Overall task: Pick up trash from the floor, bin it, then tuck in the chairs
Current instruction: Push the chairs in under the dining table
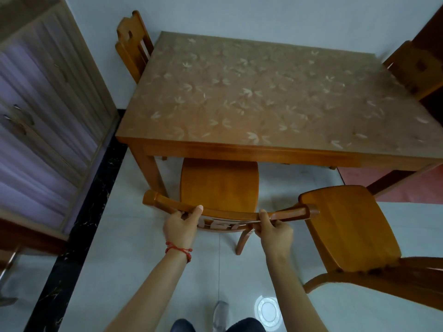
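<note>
I am at the tucking-in part now. No trash shows on the floor (pixel 167 283) that I can see from here.

Both of my hands hold the curved top rail of the chair (pixel 220 185) in the lower middle of the frame. My left hand (pixel 180 225) wraps the rail on its left part, thumb up on top. My right hand (pixel 273 230) pinches the rail on its right part, fingers curled under it. The front of this chair's seat is already under the near edge of the desk (pixel 239 149), but most of the seat sticks out.

A second chair (pixel 347 226) stands at the lower right of the frame. It is turned at a slant and is not tucked in. Its seat corner sits just beside the right end of the rail I am holding. I cannot tell if they touch.

Here is what could go wrong, I think. If I push straight in, the rail end may bump that second chair and scrape it. If I push more with one hand, the chair could turn and hit the desk leg (pixel 149 173) at the left. My shoe (pixel 220 315) is close behind, so a back leg could catch it if I pull.

Two more chairs, far left chair (pixel 133 46) and far right chair (pixel 412 68), look pushed in already.
</note>
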The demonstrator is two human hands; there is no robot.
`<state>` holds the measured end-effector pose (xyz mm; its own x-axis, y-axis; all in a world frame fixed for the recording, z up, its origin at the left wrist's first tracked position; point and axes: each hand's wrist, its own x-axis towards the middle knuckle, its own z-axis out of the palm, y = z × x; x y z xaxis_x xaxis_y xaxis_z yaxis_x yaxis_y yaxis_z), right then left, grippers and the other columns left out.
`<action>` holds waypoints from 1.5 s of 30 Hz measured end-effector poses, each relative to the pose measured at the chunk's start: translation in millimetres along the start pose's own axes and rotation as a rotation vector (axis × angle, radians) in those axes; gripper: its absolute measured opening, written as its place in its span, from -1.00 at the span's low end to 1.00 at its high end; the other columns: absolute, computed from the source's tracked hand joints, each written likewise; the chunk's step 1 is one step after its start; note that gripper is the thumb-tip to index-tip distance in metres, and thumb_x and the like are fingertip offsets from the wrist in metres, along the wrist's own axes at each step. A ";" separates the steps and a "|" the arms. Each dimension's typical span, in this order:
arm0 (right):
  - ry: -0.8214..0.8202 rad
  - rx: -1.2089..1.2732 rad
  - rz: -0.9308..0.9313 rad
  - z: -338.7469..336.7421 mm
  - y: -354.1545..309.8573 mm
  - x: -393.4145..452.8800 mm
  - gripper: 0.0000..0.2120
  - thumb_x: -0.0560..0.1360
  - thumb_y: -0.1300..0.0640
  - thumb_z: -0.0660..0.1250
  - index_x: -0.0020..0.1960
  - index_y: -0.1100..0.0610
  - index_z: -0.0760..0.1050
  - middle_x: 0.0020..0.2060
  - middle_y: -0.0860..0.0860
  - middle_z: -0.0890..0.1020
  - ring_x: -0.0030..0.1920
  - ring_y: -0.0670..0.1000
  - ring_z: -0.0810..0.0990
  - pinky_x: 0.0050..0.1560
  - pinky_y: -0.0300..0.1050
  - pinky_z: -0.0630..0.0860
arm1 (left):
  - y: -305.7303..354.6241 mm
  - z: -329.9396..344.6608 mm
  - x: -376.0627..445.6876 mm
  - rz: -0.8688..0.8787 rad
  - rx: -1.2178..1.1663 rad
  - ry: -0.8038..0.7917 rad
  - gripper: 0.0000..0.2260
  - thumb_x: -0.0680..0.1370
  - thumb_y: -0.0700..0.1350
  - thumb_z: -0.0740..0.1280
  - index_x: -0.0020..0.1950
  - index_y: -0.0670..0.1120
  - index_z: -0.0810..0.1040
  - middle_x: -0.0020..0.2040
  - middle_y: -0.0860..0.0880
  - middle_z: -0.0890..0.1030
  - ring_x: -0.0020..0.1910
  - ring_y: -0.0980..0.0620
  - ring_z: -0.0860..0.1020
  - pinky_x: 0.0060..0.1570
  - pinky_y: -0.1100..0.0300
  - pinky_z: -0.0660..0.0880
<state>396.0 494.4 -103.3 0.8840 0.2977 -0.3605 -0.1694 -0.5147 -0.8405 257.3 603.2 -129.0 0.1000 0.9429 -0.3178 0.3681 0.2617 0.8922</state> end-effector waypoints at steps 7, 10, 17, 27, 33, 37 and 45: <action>-0.027 0.001 -0.020 16.0 -24.9 55.0 -0.64 0.48 0.03 0.32 -0.28 0.32 0.56 -0.37 0.16 0.65 -0.31 0.09 0.64 -0.30 -0.12 0.53 | 28.5 29.2 42.3 -0.071 -0.072 0.048 -0.75 0.40 0.01 0.42 -0.36 -0.14 0.55 -0.27 -0.16 0.66 -0.19 -0.12 0.64 -0.04 -0.09 0.57; -0.014 0.010 -0.007 26.1 -38.1 74.0 -0.63 0.47 0.01 0.33 -0.30 0.31 0.55 -0.35 0.17 0.66 -0.30 0.11 0.64 -0.27 -0.10 0.53 | 40.9 38.9 60.4 -0.090 -0.114 0.046 -0.76 0.39 -0.02 0.44 -0.39 -0.14 0.54 -0.29 -0.14 0.66 -0.20 -0.12 0.64 -0.04 -0.11 0.57; 0.007 -0.015 -0.022 52.0 -70.9 113.6 -0.60 0.47 0.01 0.32 -0.27 0.38 0.55 -0.34 0.24 0.66 -0.35 0.11 0.62 -0.26 -0.10 0.52 | 63.6 55.5 109.9 -0.102 -0.158 0.032 -0.73 0.40 -0.04 0.43 -0.42 -0.13 0.49 -0.29 -0.13 0.65 -0.19 -0.13 0.64 -0.02 -0.13 0.56; 0.017 -0.023 -0.036 81.2 -104.6 151.7 -0.61 0.46 0.02 0.32 -0.29 0.37 0.56 -0.37 0.21 0.66 -0.30 0.14 0.66 -0.18 -0.02 0.59 | 85.3 70.6 162.8 -0.094 -0.165 0.013 -0.74 0.39 0.00 0.43 -0.40 -0.14 0.53 -0.29 -0.11 0.65 -0.19 -0.14 0.64 0.00 -0.13 0.55; 0.007 -0.022 -0.059 80.5 -105.1 156.3 -0.66 0.48 0.05 0.32 -0.43 0.16 0.50 -0.47 0.03 0.61 -0.36 0.01 0.64 -0.13 -0.01 0.61 | 83.2 77.8 164.5 -0.087 -0.154 0.046 -0.73 0.40 0.00 0.42 -0.32 -0.20 0.54 -0.26 -0.13 0.65 -0.18 -0.11 0.64 -0.04 -0.11 0.57; 0.018 -0.037 -0.055 77.6 -105.3 159.8 -0.64 0.47 0.03 0.32 -0.43 0.20 0.50 -0.46 0.08 0.61 -0.30 0.12 0.66 -0.10 0.10 0.61 | 84.1 80.6 163.0 -0.086 -0.143 0.038 -0.70 0.39 0.04 0.42 -0.27 -0.22 0.56 -0.23 -0.13 0.66 -0.16 -0.10 0.64 -0.03 -0.09 0.57; 0.049 -0.019 -0.029 72.0 -107.8 164.7 -0.65 0.46 0.03 0.33 -0.41 0.21 0.50 -0.34 0.22 0.66 -0.24 0.22 0.66 -0.08 0.18 0.61 | 84.6 88.3 157.0 -0.089 -0.175 0.022 -0.71 0.37 0.04 0.44 -0.27 -0.19 0.56 -0.22 -0.12 0.65 -0.14 -0.12 0.63 -0.03 -0.14 0.57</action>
<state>528.6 656.8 -101.3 0.9089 0.2732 -0.3151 -0.1354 -0.5214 -0.8425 385.7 755.1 -131.8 0.0536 0.9181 -0.3928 0.2084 0.3744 0.9035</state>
